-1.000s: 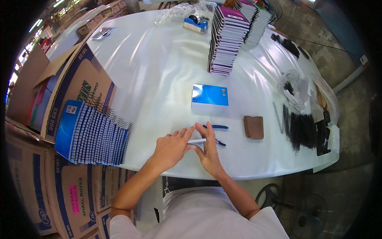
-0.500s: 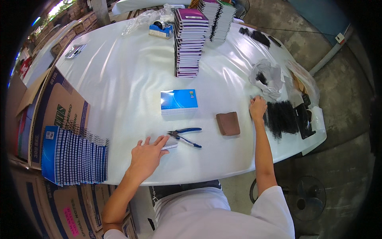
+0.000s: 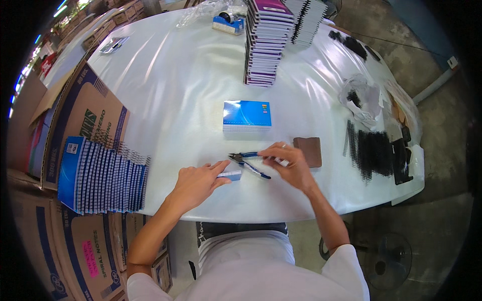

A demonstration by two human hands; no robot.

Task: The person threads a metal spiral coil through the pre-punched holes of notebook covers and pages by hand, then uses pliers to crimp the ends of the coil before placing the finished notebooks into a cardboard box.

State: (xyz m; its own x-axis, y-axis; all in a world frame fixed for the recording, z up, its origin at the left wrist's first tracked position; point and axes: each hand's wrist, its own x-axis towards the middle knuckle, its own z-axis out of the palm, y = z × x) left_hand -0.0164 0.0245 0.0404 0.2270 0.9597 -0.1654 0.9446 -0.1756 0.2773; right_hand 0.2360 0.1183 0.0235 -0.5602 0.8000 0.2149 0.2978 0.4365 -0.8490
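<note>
My left hand [image 3: 201, 183] grips a small notepad [image 3: 230, 175] near the table's front edge; its blue-and-white end shows between thumb and fingers. Just right of it lie blue-handled pliers [image 3: 249, 165], jaws toward the pad. My right hand [image 3: 287, 163] is closed in a pinch over the end of the upper plier handle. A pale bit shows under those fingers, but what they hold is hidden. Beyond the pliers rests a stack of blue notepads [image 3: 247, 114]. Right of my right hand sits a brown block [image 3: 308, 152].
Black spiral coils [image 3: 374, 153] lie at the right, below a plastic bag [image 3: 361, 100]. Coil-bound blue notepads [image 3: 103, 175] stand at the left against a carton [image 3: 90, 120]. Tall notebook stacks [image 3: 266, 42] and a tape dispenser [image 3: 228, 24] stand at the back.
My right hand has come left from the spiral coils to the pliers, its fingers now pinched. My left hand keeps the notepad, showing more of its blue face. The whole view has shifted.
</note>
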